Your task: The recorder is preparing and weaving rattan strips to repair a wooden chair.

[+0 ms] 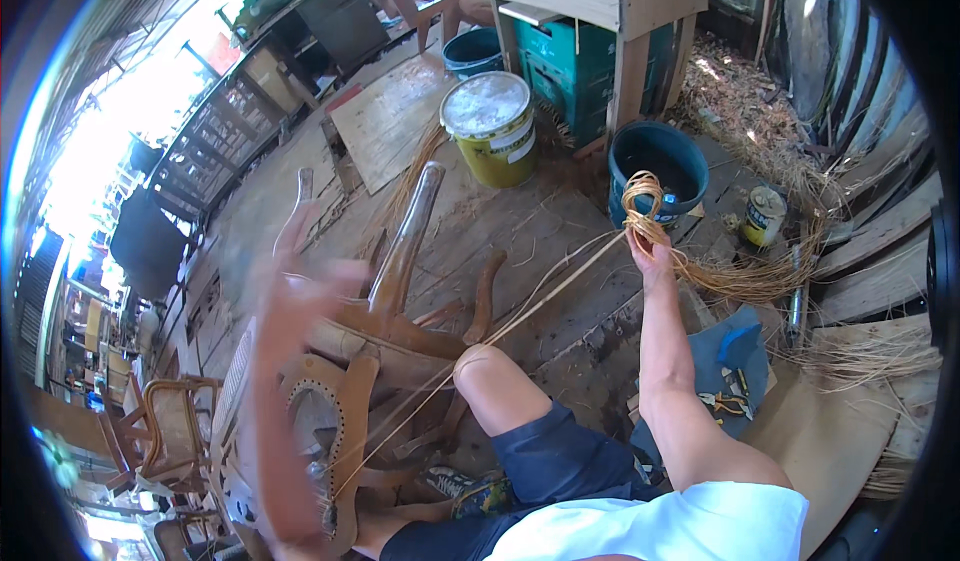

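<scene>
My right hand [650, 251], arm stretched forward, is closed round a looped bundle of cane strands [645, 201]. From it, pale strands run taut down past my knee toward a wooden chair frame [385, 351] at my left. The chair is tipped over, its legs pointing up and away. A curved rail [352, 431] on it has a row of small holes along its edge. My left hand [305, 301] is raised over the chair, blurred by motion. Its fingers appear stretched apart, with nothing visible in them, and its forearm hides part of the frame.
Ahead stand a yellow-green lidded bucket [490, 131], a dark teal bucket [655, 171] and a green crate [565, 71] under a wooden bench [660, 6]. A small can [763, 216] and loose cane [750, 276] lie right. Pliers [730, 404] rest on dark cloth beside my right arm.
</scene>
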Action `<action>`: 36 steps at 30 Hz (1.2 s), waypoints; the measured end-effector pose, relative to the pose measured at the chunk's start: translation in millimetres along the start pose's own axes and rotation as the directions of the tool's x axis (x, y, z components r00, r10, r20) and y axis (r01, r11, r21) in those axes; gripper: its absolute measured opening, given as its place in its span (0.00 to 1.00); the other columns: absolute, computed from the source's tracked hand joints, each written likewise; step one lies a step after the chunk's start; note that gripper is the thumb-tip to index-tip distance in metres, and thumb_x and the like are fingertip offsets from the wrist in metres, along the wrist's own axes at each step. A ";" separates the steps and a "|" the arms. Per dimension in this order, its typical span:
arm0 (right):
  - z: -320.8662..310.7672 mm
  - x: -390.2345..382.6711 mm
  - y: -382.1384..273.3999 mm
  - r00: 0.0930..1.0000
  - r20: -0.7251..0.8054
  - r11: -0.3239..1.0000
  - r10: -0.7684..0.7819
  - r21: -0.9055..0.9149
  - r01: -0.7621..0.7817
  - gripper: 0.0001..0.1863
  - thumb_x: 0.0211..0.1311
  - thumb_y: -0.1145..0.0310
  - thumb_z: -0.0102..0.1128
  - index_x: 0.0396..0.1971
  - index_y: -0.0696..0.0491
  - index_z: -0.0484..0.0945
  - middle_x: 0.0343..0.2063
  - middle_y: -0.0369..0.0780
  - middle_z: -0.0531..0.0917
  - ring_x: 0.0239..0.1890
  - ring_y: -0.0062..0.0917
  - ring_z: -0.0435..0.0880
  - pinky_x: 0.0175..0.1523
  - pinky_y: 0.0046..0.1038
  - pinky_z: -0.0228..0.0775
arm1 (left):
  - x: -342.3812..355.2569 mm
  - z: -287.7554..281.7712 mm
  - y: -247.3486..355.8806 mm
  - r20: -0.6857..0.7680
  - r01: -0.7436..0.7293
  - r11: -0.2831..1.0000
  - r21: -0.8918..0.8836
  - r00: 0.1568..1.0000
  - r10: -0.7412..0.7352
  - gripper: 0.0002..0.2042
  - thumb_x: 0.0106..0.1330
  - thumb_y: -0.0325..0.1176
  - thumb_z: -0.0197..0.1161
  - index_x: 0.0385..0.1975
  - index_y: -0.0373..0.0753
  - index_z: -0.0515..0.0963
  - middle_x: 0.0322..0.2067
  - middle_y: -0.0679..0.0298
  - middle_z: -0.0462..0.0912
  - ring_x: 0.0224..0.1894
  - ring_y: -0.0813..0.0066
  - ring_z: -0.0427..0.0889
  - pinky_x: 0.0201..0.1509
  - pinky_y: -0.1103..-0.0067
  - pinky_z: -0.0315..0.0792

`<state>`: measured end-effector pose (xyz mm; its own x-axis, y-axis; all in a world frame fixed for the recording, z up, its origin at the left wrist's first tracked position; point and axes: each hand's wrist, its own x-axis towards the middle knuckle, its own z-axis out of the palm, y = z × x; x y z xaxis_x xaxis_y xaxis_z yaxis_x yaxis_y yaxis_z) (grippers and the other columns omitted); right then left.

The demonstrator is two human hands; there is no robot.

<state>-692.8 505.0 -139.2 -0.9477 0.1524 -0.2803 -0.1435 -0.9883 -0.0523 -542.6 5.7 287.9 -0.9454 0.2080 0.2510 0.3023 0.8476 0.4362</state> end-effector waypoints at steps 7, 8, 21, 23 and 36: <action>3.0 -35.5 -16.4 0.988 0.151 0.998 -0.042 -0.038 0.048 0.10 0.68 0.70 0.54 0.41 0.62 0.76 0.44 0.51 0.83 0.48 0.41 0.83 0.54 0.39 0.79 | 31.1 323.9 93.2 0.593 -0.023 0.902 0.432 0.760 -0.265 0.50 0.49 0.57 0.75 0.68 0.34 0.60 0.65 0.46 0.66 0.69 0.52 0.65 0.69 0.54 0.59; -1.0 -38.7 -20.0 0.938 0.345 0.991 -0.027 -0.112 0.070 0.13 0.70 0.70 0.51 0.46 0.64 0.74 0.47 0.52 0.81 0.52 0.42 0.81 0.58 0.39 0.76 | 21.4 348.8 90.4 0.623 -0.050 0.917 0.395 0.748 -0.228 0.50 0.49 0.57 0.75 0.68 0.34 0.60 0.65 0.46 0.66 0.69 0.52 0.65 0.69 0.54 0.59; -94.7 -22.5 44.3 0.989 0.028 0.982 0.146 -0.125 -0.142 0.10 0.70 0.68 0.54 0.42 0.59 0.75 0.43 0.50 0.81 0.43 0.41 0.83 0.55 0.50 0.77 | -22.9 78.9 10.5 0.193 0.438 0.860 -0.262 0.897 -0.398 0.14 0.70 0.46 0.62 0.43 0.43 0.79 0.31 0.76 0.76 0.31 0.88 0.71 0.32 0.88 0.64; -98.3 -30.4 53.1 0.988 -0.045 0.982 0.148 -0.111 -0.153 0.11 0.70 0.67 0.55 0.43 0.60 0.75 0.43 0.51 0.81 0.44 0.40 0.83 0.55 0.47 0.78 | -34.8 -12.8 -23.6 0.017 0.441 0.881 -0.173 0.895 -0.445 0.16 0.70 0.47 0.62 0.49 0.43 0.78 0.35 0.75 0.76 0.35 0.87 0.71 0.39 0.86 0.66; -119.6 -115.9 65.6 0.931 -0.350 0.939 0.100 -0.276 -0.204 0.10 0.61 0.69 0.62 0.39 0.57 0.76 0.31 0.44 0.84 0.33 0.34 0.85 0.40 0.38 0.81 | -115.1 -170.3 -131.7 -0.612 0.559 0.817 0.144 0.699 -0.370 0.18 0.73 0.44 0.56 0.57 0.41 0.75 0.41 0.73 0.75 0.39 0.88 0.71 0.39 0.87 0.63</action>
<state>-558.2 423.6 -224.8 -0.7972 0.0464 -0.6019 0.1375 -0.9569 -0.2559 -452.8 -213.0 348.7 -0.6982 -0.4671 0.5426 -0.2987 0.8788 0.3722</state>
